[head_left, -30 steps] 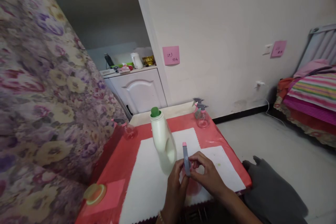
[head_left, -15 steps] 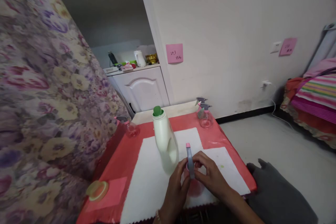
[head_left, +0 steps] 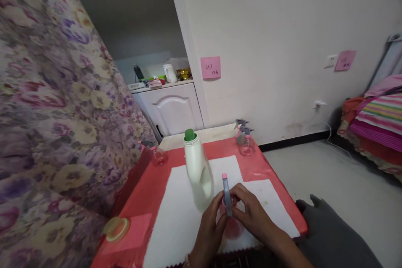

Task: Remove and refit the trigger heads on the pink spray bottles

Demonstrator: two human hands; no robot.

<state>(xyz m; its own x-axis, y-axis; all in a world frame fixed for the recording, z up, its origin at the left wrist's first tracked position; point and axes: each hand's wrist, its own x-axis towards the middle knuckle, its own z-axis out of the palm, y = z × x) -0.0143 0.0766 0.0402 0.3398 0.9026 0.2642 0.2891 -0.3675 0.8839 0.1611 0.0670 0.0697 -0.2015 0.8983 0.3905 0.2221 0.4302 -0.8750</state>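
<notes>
A clear pink spray bottle (head_left: 234, 228) with a grey trigger head (head_left: 227, 201) and pink nozzle stands on the white cloth (head_left: 176, 213) near the table's front edge. My left hand (head_left: 211, 222) is closed around the bottle's neck from the left. From the right, the fingers of my right hand (head_left: 249, 209) grip the collar under the trigger head. The fingers partly hide the neck. Just behind my left hand stands a large pale green jug (head_left: 196, 167), with a green piece (head_left: 189, 135) in its open mouth.
Spray bottles stand at the back right (head_left: 247, 146) and back left (head_left: 159, 157) of the red-covered table (head_left: 135, 201). A round yellowish lid (head_left: 117, 229) lies at front left by a pink note. A floral curtain (head_left: 63, 134) hangs along the left; a wall closes the back.
The view has tilted up slightly, so the background sits a little lower. Both hands stay on the spray bottle at its neck, with hardly any visible movement.
</notes>
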